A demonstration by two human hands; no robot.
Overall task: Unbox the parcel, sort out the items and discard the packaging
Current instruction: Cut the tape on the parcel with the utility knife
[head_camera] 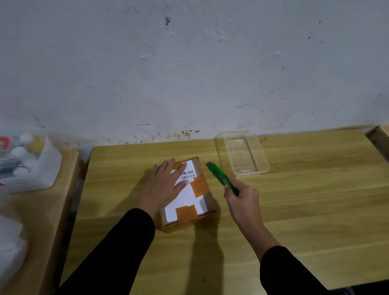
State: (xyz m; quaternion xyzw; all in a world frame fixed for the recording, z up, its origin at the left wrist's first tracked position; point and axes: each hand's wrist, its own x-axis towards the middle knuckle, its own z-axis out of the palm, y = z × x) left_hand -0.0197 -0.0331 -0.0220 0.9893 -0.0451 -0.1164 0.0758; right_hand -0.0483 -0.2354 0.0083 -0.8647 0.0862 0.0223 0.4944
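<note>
Two hands at work. Left hand (165,182): fingers spread flat, pressing the taped parcel (190,194) under the palm, gripping nothing. Right hand (243,198): fingers closed around a green utility knife (221,178), tip just beyond the parcel's far corner. Risk: blade slipping toward the flattened fingertips, or cutting contents. Blade extension unreadable; contents hidden.

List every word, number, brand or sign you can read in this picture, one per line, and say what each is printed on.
No text can be read.
White shipping label on the brown taped cardboard parcel: two barcode strips with small print, too blurred to read.
Green plastic utility knife in the right hand: no marking visible.
Clear rectangular plastic tray: no print visible.
Left hand covers part of the label.
</note>
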